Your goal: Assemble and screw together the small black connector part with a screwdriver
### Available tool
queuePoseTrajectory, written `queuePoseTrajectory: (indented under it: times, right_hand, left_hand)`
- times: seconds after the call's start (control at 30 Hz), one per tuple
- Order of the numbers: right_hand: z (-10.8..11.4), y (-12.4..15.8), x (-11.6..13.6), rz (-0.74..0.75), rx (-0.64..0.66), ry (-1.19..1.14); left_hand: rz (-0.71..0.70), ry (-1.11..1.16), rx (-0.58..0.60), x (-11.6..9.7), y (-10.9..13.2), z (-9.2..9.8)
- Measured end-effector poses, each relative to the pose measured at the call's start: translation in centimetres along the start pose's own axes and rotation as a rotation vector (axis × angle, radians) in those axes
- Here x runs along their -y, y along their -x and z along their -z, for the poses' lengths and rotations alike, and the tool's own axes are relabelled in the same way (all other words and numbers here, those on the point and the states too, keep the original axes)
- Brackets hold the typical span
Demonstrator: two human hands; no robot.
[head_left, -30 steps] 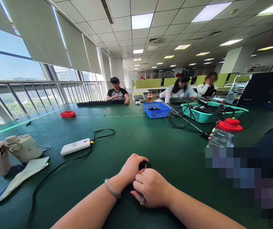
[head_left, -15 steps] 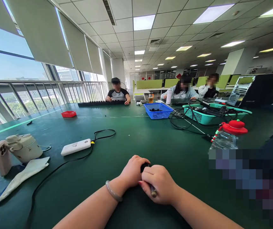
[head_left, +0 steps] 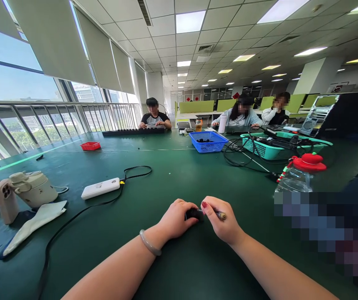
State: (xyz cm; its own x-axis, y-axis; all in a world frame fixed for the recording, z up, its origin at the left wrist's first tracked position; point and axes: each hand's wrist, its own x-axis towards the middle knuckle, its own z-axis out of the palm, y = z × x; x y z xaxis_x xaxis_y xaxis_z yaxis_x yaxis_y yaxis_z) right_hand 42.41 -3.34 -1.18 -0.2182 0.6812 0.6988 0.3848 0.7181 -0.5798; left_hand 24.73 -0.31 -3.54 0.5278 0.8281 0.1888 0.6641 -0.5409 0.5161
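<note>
My left hand (head_left: 179, 217) is closed round a small black object (head_left: 194, 214) low over the green table; its kind is not clear, and the fingers cover much of it. A grey bangle (head_left: 150, 243) circles that wrist. In my right hand (head_left: 224, 221) is a slim pen-like tool (head_left: 221, 216) with a brass-coloured rounded end that sticks out toward me. Its other end points at the right side of the black object, and whether it touches cannot be made out.
On the left lie a white power bank (head_left: 100, 188) with a black cable, a cream flask (head_left: 33, 188), a phone (head_left: 6, 201) and a cloth (head_left: 38, 225). Ahead stand blue (head_left: 208, 146) and teal baskets (head_left: 262, 150). A red-lidded bottle (head_left: 294, 179) is at right. Several people sit beyond.
My right hand has shifted right and turned, drawing slightly away from my left hand with the tool still in it. More of the black object shows now. My left hand has barely moved.
</note>
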Motion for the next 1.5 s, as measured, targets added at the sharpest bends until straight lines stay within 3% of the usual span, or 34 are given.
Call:
queuePoseTrajectory:
  times: [0.37, 0.53, 0.7, 0.87, 0.97, 1.23, 1.37, 1.5]
  right_hand:
    - [0.3, -0.3, -0.9, -0.03, -0.087, 0.076]
    - [0.7, -0.6, -1.3, -0.188, -0.03, 0.051]
    - [0.8, -1.0, -3.0, -0.408, -0.09, -0.174]
    - [1.2, -1.3, -4.7, -0.663, -0.248, -0.541]
    - [1.5, -1.6, -5.1, -0.729, -0.342, -0.692]
    - [1.5, -1.8, -4.8, -0.747, -0.384, -0.867]
    - [1.5, -1.7, -4.7, -0.694, -0.415, -0.776]
    - [1.3, -1.3, -4.1, -0.53, -0.346, -0.512]
  left_hand:
    - [0.002, -0.015, 0.005, 0.2, 0.0, -0.1]
    - [0.012, -0.012, 0.013, 0.2, -0.1, 0.0]
    - [0.02, -0.007, 0.032, -0.1, -0.1, 0.2]
    - [0.042, -0.001, 0.036, -0.4, -0.1, 0.3]
    - [0.072, 0.023, 0.025, -0.4, 0.0, 0.3]
    - [0.049, 0.014, 0.026, -0.3, 0.0, 0.3]
    - [0.008, -0.011, 0.036, -0.3, 0.0, 0.4]
    - [0.03, -0.008, 0.027, -0.3, 0.0, 0.3]
